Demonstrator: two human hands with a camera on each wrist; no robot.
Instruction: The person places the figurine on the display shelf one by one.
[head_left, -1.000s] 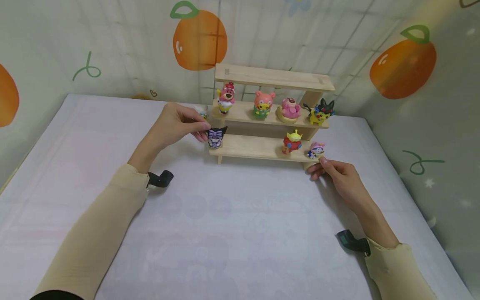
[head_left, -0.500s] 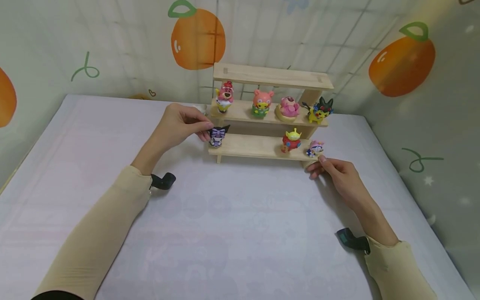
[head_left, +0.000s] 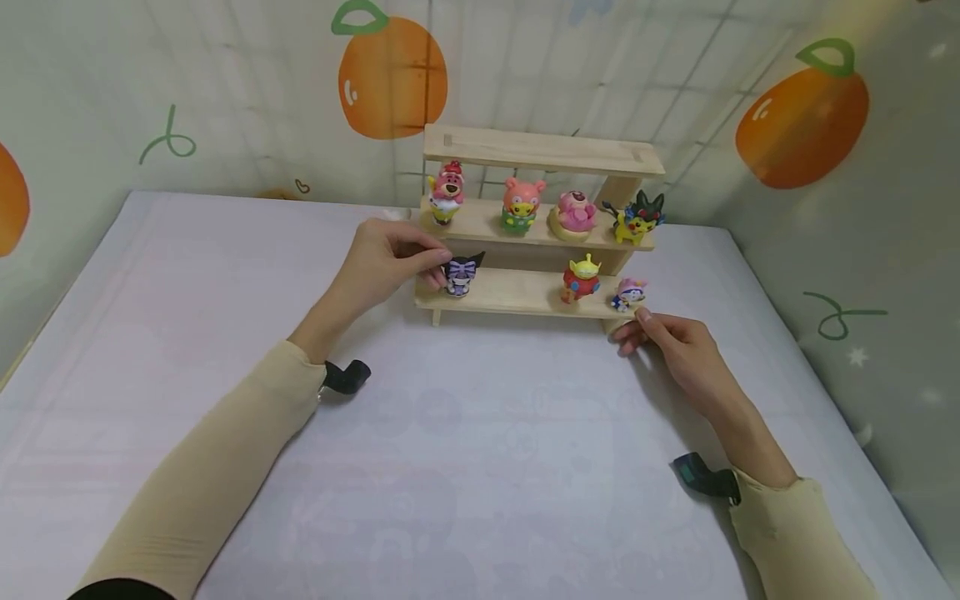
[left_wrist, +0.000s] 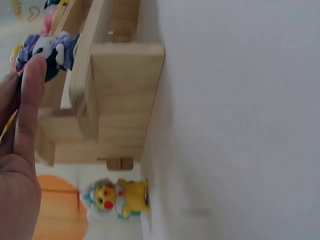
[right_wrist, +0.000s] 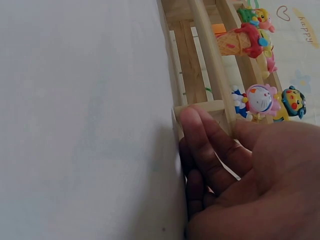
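Note:
My left hand [head_left: 390, 262] pinches a small purple-and-black figurine [head_left: 460, 277] with pointed black ears. It is upright over the left part of the lower board of a wooden display shelf [head_left: 513, 289]. In the left wrist view, the figurine [left_wrist: 46, 52] has a white face, with its feet right at the board's edge. My right hand [head_left: 678, 346] grips the shelf's lower right front corner, thumb on the board's end and fingers underneath. Beside that thumb stands a little pink-hooded figurine [head_left: 628, 295]. A yellow-headed figurine [head_left: 581, 279] in red stands just left of it.
Along the middle board stand a red-hatted bear figurine [head_left: 447, 193], a pink-hooded one [head_left: 521, 206], a pink bear [head_left: 573, 217] and a black-eared yellow figurine [head_left: 637, 218]. Behind the shelf, a yellow figurine [left_wrist: 132, 196] stands on the white tabletop [head_left: 450, 467].
My left hand has moved right along the lower board with the purple-and-black figurine. My right hand stays at the shelf corner.

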